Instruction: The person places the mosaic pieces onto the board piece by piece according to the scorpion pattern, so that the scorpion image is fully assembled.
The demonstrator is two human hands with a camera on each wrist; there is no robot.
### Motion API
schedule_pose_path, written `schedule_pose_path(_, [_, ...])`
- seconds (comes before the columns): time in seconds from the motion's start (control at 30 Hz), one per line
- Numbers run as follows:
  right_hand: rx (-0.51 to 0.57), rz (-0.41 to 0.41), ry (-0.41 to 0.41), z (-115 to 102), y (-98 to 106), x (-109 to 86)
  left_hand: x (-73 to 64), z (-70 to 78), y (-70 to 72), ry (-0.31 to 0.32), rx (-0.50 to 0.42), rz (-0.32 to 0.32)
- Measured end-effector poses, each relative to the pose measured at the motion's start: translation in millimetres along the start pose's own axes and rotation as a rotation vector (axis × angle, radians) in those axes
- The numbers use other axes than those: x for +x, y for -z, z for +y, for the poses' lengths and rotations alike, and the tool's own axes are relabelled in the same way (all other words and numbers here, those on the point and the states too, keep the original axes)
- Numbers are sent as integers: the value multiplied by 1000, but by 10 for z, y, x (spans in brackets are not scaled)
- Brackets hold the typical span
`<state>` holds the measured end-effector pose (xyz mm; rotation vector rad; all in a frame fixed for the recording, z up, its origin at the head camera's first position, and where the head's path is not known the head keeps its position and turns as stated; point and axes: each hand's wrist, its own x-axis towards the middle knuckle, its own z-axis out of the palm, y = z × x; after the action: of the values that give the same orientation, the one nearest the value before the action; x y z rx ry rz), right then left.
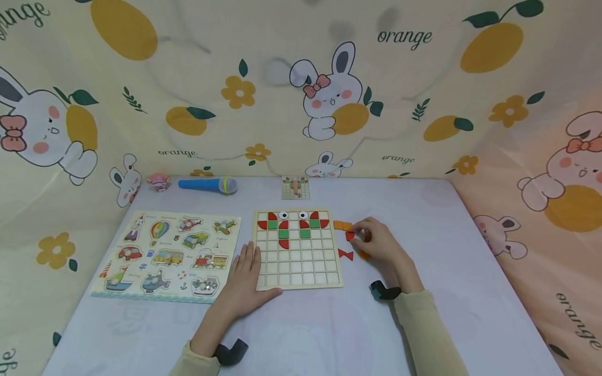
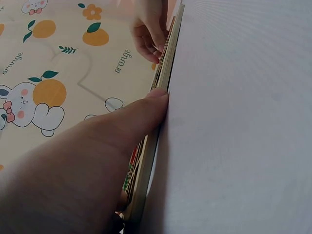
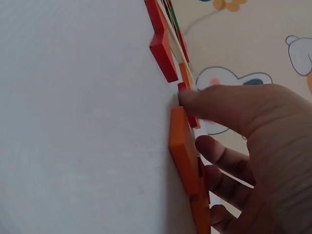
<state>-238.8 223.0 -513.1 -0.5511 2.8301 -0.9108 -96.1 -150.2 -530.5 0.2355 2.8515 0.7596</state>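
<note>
A square wooden grid board [image 1: 298, 269] lies in front of me, with red quarter-round pieces [image 1: 284, 244], green squares [image 1: 305, 233] and two eye discs [image 1: 303, 215] in its upper cells. My left hand [image 1: 244, 279] rests along the board's left edge, its thumb [image 2: 158, 97] at the near edge. Right of the board, my right hand [image 1: 381, 243] bends over loose pieces. Its thumb touches a red piece [image 3: 191, 121]; thumb and forefinger stand apart. Orange pieces [image 1: 342, 225] lie beside the forefinger, another orange piece [image 3: 183, 146] below the hand. Two red pieces [image 1: 345, 255] lie nearer me.
A picture puzzle board [image 1: 164, 256] with vehicles lies to the left. Behind are a blue toy microphone [image 1: 202, 185], a small pink toy [image 1: 159, 181] and a small pattern card [image 1: 295, 188]. A patterned cloth [image 1: 282, 120] hangs behind the white table [image 1: 451, 250].
</note>
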Motion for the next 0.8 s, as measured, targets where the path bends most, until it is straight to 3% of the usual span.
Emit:
schedule_pose_path(0.37, [-21, 4, 42, 19, -38, 12, 42, 0, 7, -1, 8, 0])
schedule_pose_path(0.53, [-37, 16, 43, 19, -9, 22, 78, 21, 12, -28, 3, 34])
schedule_pose_path(0.67, [-24, 16, 49, -53, -38, 48, 38, 17, 8, -27, -18, 63])
schedule_pose_path(0.8, [16, 30, 64, -206, -61, 49, 27, 8, -22, -19, -16, 50])
